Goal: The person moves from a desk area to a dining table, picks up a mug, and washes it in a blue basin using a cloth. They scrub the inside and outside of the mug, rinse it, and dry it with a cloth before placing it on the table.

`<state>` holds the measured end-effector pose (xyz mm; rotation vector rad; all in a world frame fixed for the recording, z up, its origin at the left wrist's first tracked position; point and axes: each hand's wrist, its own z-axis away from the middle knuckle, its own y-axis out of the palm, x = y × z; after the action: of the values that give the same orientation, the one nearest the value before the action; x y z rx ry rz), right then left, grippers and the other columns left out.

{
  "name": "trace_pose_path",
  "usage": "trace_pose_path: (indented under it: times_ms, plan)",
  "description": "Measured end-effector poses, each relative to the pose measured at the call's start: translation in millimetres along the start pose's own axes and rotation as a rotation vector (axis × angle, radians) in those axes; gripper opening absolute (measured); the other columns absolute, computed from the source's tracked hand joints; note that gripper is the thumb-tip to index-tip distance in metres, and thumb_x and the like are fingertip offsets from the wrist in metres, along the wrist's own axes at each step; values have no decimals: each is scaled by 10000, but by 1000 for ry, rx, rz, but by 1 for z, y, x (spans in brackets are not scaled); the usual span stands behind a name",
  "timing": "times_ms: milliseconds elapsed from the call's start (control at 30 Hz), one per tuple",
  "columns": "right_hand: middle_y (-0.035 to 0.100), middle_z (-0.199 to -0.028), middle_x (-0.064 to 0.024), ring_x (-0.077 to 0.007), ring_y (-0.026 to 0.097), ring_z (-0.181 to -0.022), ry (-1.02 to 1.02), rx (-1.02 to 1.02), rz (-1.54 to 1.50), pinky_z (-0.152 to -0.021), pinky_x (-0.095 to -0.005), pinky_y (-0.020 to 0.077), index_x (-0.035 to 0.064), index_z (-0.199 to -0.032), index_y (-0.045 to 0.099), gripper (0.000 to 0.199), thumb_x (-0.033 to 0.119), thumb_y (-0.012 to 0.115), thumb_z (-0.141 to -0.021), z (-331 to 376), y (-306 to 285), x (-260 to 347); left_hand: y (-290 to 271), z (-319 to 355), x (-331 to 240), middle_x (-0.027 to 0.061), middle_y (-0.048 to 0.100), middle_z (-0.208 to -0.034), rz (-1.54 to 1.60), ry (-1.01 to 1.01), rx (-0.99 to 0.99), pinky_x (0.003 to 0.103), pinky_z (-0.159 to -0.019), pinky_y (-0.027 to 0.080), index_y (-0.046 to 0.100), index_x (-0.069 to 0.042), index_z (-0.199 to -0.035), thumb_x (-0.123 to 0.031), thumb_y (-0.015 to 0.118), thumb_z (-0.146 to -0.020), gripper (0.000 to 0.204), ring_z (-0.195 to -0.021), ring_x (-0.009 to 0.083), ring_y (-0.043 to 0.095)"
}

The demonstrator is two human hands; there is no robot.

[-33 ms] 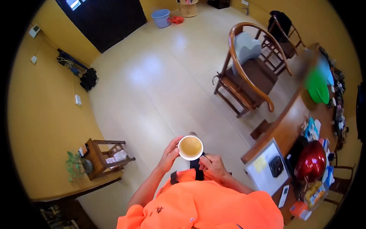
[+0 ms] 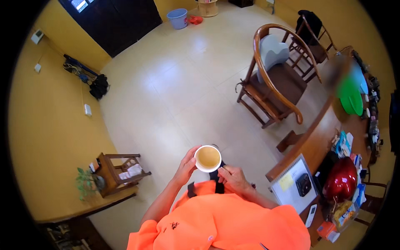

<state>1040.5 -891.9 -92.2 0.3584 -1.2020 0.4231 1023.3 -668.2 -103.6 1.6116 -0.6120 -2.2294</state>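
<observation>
A white cup with light brown liquid in it is held in front of my body, roughly level. My left hand is curled against the cup's left side, fingers on its outer wall. At the lower right of the cup, my right hand is closed with its fingertips by the cup's edge, where a handle would be. The exact grip of the right fingers is partly hidden. Below the cup, part of my dark-clad leg and foot shows over the tiled floor.
On the right stands a wooden desk with a notebook, a red glossy object, a remote and a green basin. A wooden armchair is ahead right. A small wooden stand and plant are at left.
The view has shifted slightly, so the desk and chair sit a little further right. My foot under the cup has moved a little. Both hands stay on the cup.
</observation>
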Motion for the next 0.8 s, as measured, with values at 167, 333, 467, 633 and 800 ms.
trace_pose_path:
  times_ms: [167, 333, 467, 633, 800]
  plan:
    - [617, -684, -91, -165, 602, -602, -27, 56, 116, -542, -304, 458, 8, -750, 617, 325, 287, 570, -910, -139, -16, 68, -30, -113, -98, 73, 492, -1277, -57, -67, -103, 316, -949, 421, 354, -51, -1385, -173, 611, -870, 588, -1168, 162, 483]
    - [591, -924, -97, -231, 594, -706, -323, -166, 568, -606, -335, 474, 40, -895, 616, 177, 215, 594, -879, -272, -37, 126, -72, -234, -163, 76, 552, -1197, 19, -60, -197, 299, -855, 487, 398, -43, -1354, -114, 604, -850, 549, -1063, 157, 561]
    - [577, -907, -103, -207, 587, -745, -432, -154, 410, -654, -308, 477, 12, -927, 620, 192, 187, 543, -910, -399, -51, 151, -129, -340, -209, 75, 559, -1181, 44, -85, -229, 301, -794, 519, 425, -43, -1332, -138, 609, -844, 530, -1022, 157, 583]
    - [580, -868, -73, -164, 561, -803, -182, 113, 20, -735, -290, 449, -12, -888, 597, 219, 167, 481, -939, -553, -68, 200, -188, -481, -289, 74, 573, -1145, 101, -140, -142, 301, -769, 528, 448, -45, -1317, -195, 589, -858, 503, -1005, 160, 589]
    - [566, -827, -73, -151, 537, -774, -171, 125, -107, -721, -283, 434, -11, -820, 567, 226, 155, 465, -935, -688, -74, 247, -248, -608, -377, 67, 547, -1184, -43, -233, -23, 313, -771, 532, 442, -56, -1328, -290, 558, -893, 508, -1019, 163, 571]
